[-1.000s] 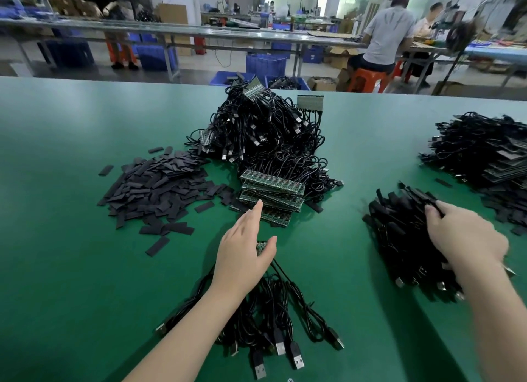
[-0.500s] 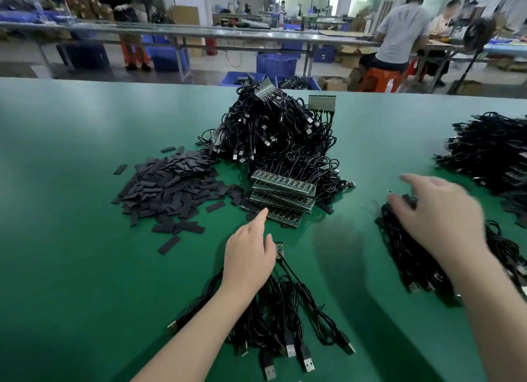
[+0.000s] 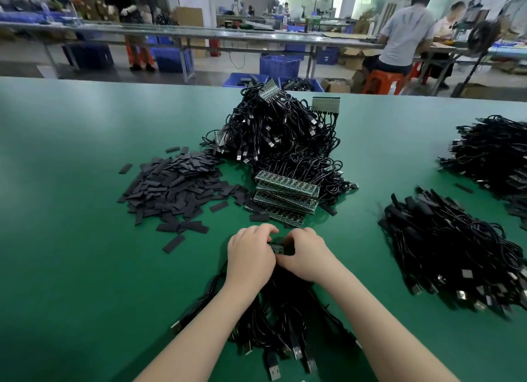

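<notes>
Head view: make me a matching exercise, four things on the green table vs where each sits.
Things
1. heap of flat black rectangular strips
2. stack of long green circuit board panels
3. small green circuit board piece
4. large bundle of black USB cables

Places
A. pinched between the left hand and the right hand
B. to the right of both hands, apart from them
C. to the left, beyond the hands
D. straight beyond the hands, at the foot of the tall tangled black cable pile

Pairs: 1-C, 2-D, 3-A, 4-B
</notes>
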A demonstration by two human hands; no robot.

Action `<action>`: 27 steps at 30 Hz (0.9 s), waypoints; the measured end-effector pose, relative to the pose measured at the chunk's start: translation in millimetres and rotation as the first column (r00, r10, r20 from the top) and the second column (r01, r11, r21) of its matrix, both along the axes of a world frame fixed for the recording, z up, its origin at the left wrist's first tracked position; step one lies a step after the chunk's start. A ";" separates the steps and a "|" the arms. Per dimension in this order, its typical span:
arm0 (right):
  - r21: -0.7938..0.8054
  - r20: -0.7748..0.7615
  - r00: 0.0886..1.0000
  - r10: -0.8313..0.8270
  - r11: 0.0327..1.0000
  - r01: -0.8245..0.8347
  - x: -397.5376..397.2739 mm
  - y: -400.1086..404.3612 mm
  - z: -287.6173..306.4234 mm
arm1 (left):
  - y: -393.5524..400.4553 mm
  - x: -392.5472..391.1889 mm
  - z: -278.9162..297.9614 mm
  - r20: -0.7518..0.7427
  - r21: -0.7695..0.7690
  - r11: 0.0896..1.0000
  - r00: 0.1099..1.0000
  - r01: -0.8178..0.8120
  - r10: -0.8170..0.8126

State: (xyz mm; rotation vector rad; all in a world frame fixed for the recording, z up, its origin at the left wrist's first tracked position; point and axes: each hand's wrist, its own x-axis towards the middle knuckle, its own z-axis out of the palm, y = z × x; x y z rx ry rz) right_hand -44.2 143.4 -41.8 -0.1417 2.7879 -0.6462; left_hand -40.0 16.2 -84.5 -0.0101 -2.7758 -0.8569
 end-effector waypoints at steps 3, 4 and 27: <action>-0.198 0.019 0.994 -0.106 0.974 0.107 -5.5 4.1 -0.6 | -0.5 -0.3 -1.1 -0.023 0.019 1.000 1.000 0.001 0.000; -0.267 0.029 0.988 -0.150 0.952 0.152 -6.0 5.5 -1.9 | -0.9 -0.3 -1.4 -0.035 0.029 1.000 0.999 0.003 -0.002; -0.027 0.150 0.924 -0.352 0.933 0.360 -25.7 -15.9 -7.3 | 0.5 2.6 1.2 -0.005 -0.001 1.000 1.000 0.023 -0.023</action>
